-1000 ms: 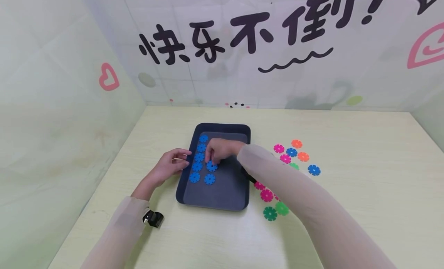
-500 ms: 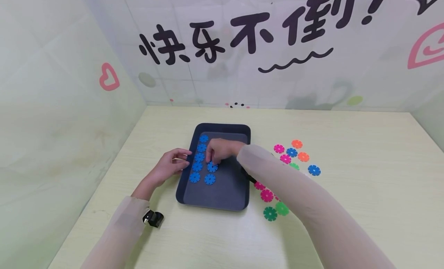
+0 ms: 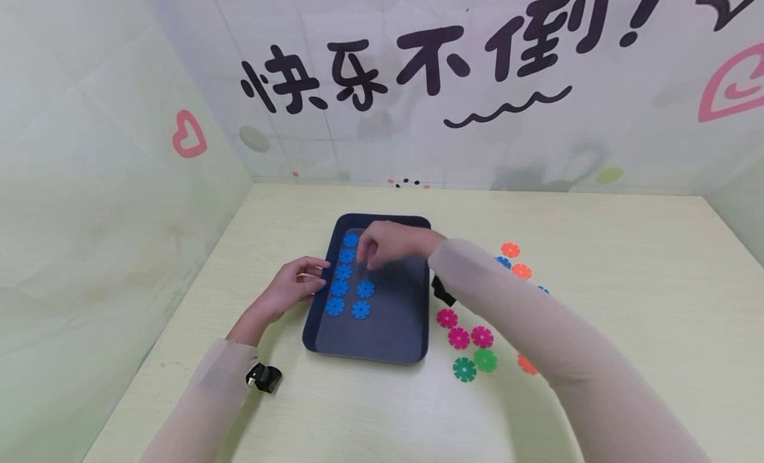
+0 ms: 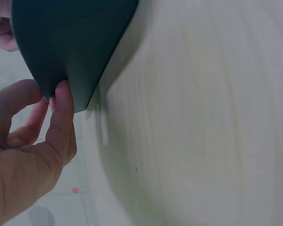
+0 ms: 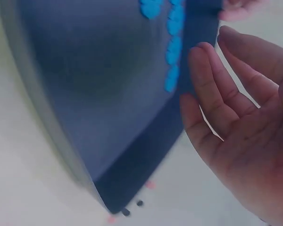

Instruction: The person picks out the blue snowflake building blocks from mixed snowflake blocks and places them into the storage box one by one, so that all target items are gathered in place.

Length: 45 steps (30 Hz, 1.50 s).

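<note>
A dark grey tray (image 3: 388, 337) lies on the table. Along its left side runs a column of several blue notched plastic discs (image 3: 343, 272). Two more blue discs (image 3: 365, 290) lie beside that column. My left hand (image 3: 288, 290) holds the tray's left rim; the left wrist view has its fingertips on the rim's edge (image 4: 61, 61). Over the upper part of the tray hovers my right hand (image 3: 390, 242), above and behind the second column. In the right wrist view its fingers (image 5: 207, 80) are loosely bent, with nothing between them.
Right of the tray lie loose discs: pink ones (image 3: 459, 338), a dark green one (image 3: 464, 369), a light green one (image 3: 485, 361), orange ones (image 3: 521, 271) and blue ones (image 3: 503, 262). My right forearm (image 3: 537, 317) hides part of this group. A printed wall (image 3: 382, 144) stands behind the table.
My right hand has lifted off the upper disc of the second column and moved slightly up and away. That disc stays in place. The left hand has not visibly moved.
</note>
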Tool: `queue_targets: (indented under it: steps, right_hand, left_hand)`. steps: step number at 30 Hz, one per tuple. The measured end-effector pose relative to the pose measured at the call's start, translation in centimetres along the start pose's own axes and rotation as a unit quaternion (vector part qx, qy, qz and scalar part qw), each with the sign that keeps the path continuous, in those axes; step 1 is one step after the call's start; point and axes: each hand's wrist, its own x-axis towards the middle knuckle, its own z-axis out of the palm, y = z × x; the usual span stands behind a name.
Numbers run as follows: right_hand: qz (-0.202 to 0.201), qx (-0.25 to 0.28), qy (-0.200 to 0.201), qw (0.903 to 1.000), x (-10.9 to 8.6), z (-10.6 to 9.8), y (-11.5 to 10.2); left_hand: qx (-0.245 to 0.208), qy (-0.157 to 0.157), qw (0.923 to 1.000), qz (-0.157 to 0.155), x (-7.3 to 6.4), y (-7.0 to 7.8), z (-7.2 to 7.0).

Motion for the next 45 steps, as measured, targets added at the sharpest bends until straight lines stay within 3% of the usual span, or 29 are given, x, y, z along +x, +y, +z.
queue_targets:
  steps: [4,11,22,34,45]
  right_hand:
    - [-0.008,-0.009,0.014,0.9998,-2.0,-1.2,0.0]
    - [0.028,-0.005,0.050,0.9984,-6.0,-3.0,1.0]
    - [0.078,0.025,0.119,0.9895,-12.9,-4.9,4.4]
    - [0.133,0.044,0.173,0.9749,-19.6,-3.3,9.6]
    - [0.171,0.059,0.189,0.9653,-23.4,-0.1,13.9]
  left_hand:
    - [0.004,0.000,1.0000,-0.001,-0.1,0.0,0.0]
    - [0.006,0.002,1.0000,-0.006,-0.1,0.0,0.0]
    - [0.008,0.004,0.9999,-0.007,-0.2,0.1,0.0]
    - [0.006,0.002,1.0000,-0.003,0.0,0.0,0.1]
    - [0.008,0.002,0.9999,-0.006,0.0,-0.1,0.1]
